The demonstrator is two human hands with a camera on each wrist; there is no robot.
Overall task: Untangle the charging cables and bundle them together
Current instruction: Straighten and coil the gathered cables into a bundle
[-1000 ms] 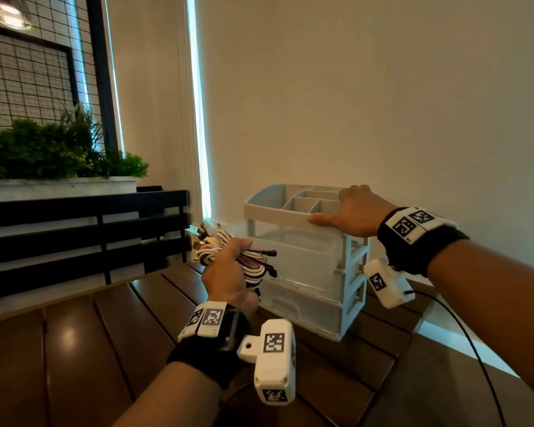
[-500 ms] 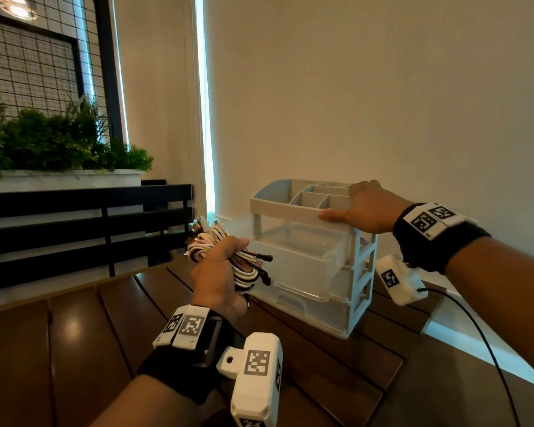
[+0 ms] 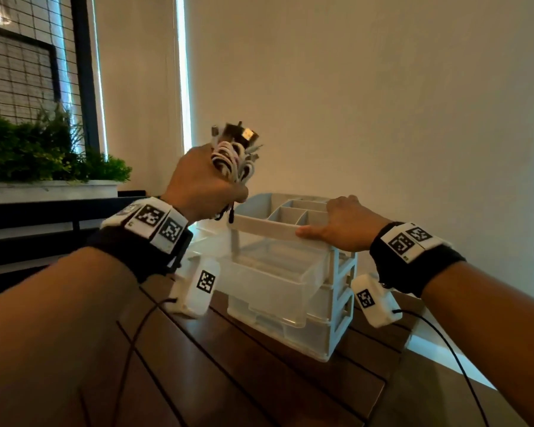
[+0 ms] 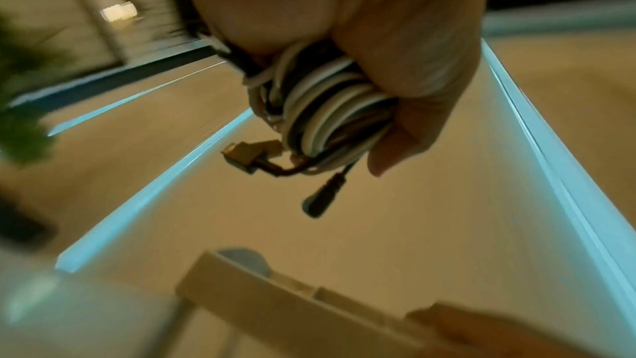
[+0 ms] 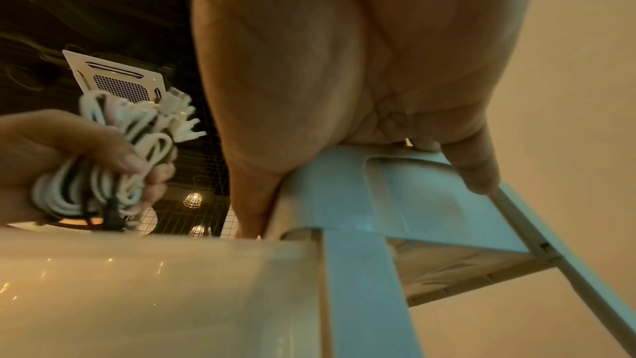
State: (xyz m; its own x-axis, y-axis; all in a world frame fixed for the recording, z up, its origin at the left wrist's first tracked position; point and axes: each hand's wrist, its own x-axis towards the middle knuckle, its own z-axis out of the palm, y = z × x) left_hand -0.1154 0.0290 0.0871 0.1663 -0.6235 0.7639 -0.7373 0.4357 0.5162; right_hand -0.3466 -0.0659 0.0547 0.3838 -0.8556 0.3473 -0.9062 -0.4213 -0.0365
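Observation:
A coiled bundle of white and dark charging cables [image 3: 233, 157] [image 4: 330, 108] [image 5: 103, 162] stands upright in my left hand [image 3: 204, 183], whose fingers are wrapped round it. Plugs stick out of the top, and a black barrel plug [image 4: 321, 198] dangles below. The bundle is raised above the left end of a grey drawer organizer [image 3: 341, 291]. My right hand [image 3: 342, 224] [image 5: 344, 91] rests on the organizer's top tray, thumb along its front rim and fingers curled over the far side. The top clear drawer [image 3: 269, 272] is pulled out.
The organizer stands on a dark wooden slatted table [image 3: 259, 380] beside a beige wall [image 3: 383, 103]. A black bench [image 3: 43, 223] and a planter of green foliage [image 3: 43, 155] lie to the left. Black wrist-camera wires [image 3: 444, 340] hang over the table.
My left hand has lifted the cable bundle from beside the organizer's drawers to above its top left corner and turned it upright. The right hand has stayed on the top tray.

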